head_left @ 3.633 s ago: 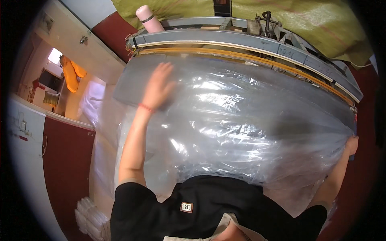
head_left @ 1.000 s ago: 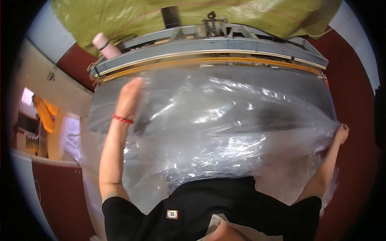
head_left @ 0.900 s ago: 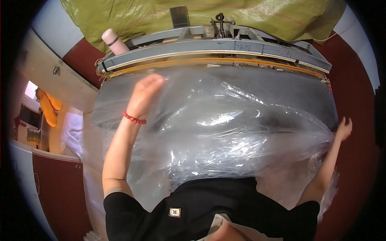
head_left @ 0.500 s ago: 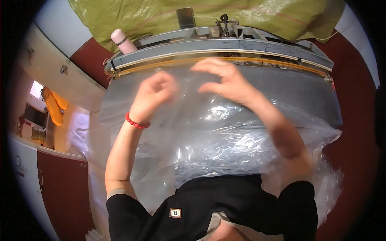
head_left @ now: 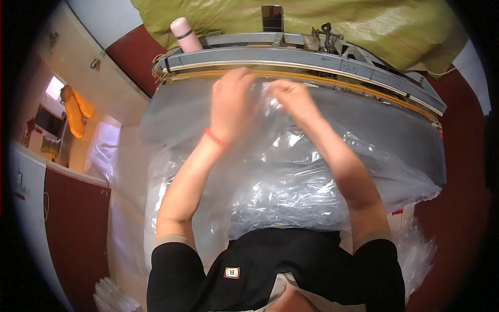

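Observation:
Clear plastic film lies crumpled and shiny over the grey work surface in front of me. My right hand is closed, its thumb and fingers pinched on a raised bit of the film near the far side. Just left of it is my left hand, with a red bead bracelet at the wrist. Motion smears that hand and its fingers are bent toward the film; whether they grip it I cannot make out.
Beyond the surface runs a grey metal frame with orange strips along its near edge. A pink bottle stands at its left end. Green-yellow sheeting hangs behind. More clear film lies bunched at lower left.
My hands have come closer together. The right hand has gone from an open curve to a pinch on the film. My left hand has moved right, and the view has shifted slightly.

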Tool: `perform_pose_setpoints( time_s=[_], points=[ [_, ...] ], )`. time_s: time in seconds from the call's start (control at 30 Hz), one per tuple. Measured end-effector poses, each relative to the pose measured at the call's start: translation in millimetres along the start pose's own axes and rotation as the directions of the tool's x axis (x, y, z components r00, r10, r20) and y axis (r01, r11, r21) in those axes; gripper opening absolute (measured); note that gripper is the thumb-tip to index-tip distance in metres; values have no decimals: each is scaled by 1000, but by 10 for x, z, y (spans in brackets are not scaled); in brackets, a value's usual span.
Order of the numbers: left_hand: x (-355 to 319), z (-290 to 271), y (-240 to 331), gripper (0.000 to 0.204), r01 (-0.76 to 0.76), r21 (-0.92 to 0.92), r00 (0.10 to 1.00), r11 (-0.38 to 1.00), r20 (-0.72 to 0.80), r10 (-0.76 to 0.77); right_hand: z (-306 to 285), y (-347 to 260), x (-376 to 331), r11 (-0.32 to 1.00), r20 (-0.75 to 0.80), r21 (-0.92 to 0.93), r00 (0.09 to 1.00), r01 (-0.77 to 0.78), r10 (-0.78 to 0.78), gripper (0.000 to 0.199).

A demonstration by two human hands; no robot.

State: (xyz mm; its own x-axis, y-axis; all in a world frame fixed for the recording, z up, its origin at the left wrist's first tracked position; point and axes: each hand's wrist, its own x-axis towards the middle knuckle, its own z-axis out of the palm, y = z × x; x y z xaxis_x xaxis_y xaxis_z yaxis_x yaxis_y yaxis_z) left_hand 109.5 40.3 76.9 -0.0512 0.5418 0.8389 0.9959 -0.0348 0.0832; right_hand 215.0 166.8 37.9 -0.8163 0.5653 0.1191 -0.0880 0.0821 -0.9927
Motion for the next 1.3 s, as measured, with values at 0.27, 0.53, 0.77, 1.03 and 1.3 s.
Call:
perform_pose_setpoints(
  time_s=[0.27,0.53,0.77,1.03,1.3],
  points=[
    [-1602,-612,-926,18,186,333,880,925,362,-307,-3788,1163,-848,937,-830,193,558,291,-2,25],
    [-1295,-831,-807,20,773,-97,542,627,616,-572,-4818,832,-2696,316,-894,-413,315,-854,-318,39],
    [-1122,-349,-2117,27,365,364,923,857,-22,-383,-4684,636,-2874,17,-921,-253,235,-967,-310,37],
    [-1494,-571,-2799,63,454,473,573,755,493,-654,-5169,708,-3205,-49,-941,-160,167,-986,-296,38],
    [-602,-235,-2764,86,183,604,79,776,777,-624,-5280,763,-3315,3,-825,-349,306,-937,-476,36]
  ],
)
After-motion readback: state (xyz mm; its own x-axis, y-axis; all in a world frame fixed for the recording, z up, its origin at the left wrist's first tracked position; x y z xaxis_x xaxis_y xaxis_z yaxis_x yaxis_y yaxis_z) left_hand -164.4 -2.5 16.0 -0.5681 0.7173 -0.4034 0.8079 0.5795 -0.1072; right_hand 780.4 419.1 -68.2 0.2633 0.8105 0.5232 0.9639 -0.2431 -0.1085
